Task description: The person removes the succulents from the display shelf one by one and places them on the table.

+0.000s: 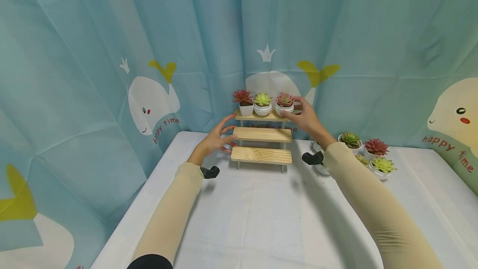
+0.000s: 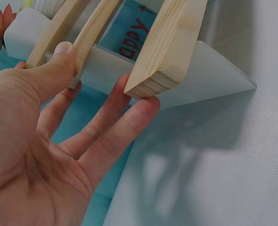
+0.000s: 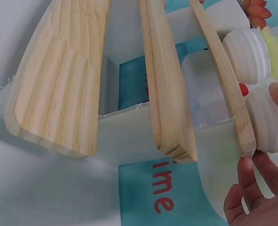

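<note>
A three-tier wooden shelf with pale side supports stands near the back of the table. My left hand grips its left side; in the left wrist view the thumb lies over the middle board and the fingertips touch the board ends. On the right of the top board, my right hand holds a pink succulent in a round white pot, thumb at its front. Left of it on that board are a green succulent and a red succulent in white pots.
Several more potted succulents stand on the table to the right, among them a dark green one, a red one and a light green one. My right forearm partly hides this group. A blue whale-print curtain hangs close behind the shelf.
</note>
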Tool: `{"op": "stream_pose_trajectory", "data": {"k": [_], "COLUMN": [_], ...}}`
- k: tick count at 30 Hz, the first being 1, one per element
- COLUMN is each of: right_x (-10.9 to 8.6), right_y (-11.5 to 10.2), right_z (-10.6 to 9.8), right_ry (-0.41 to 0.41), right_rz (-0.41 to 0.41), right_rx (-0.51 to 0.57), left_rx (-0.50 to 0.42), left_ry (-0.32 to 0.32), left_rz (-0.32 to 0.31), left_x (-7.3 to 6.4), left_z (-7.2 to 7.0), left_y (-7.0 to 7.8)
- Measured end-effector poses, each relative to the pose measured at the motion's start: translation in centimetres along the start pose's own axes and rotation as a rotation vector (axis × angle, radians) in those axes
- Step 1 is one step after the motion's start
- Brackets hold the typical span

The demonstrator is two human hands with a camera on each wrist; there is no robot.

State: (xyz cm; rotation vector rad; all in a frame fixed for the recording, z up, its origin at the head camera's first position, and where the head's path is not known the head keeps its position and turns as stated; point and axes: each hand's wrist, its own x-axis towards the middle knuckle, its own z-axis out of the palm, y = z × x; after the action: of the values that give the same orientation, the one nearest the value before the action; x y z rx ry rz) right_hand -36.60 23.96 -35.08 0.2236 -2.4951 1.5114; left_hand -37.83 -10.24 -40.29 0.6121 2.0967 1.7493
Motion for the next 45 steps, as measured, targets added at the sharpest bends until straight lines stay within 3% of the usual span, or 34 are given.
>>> {"op": "stream_pose_trajectory", "data": {"k": [26, 45], "right_x": [-0.1, -2.7], "right_y": [-0.8, -2.3], "right_z": [-0.5, -3.5], "right_ry": [-0.005, -0.059], "right_rz": [0.018, -0.054], "right_rx": [-0.003, -0.052], "left_rx": [-0.007, 0.000], "left_ry": [0.006, -0.005], "left_rz": [-0.005, -0.012], "left_x": [0.0, -0.3], "left_z": [0.0, 0.1], "left_y": [0.0, 0.2]}}
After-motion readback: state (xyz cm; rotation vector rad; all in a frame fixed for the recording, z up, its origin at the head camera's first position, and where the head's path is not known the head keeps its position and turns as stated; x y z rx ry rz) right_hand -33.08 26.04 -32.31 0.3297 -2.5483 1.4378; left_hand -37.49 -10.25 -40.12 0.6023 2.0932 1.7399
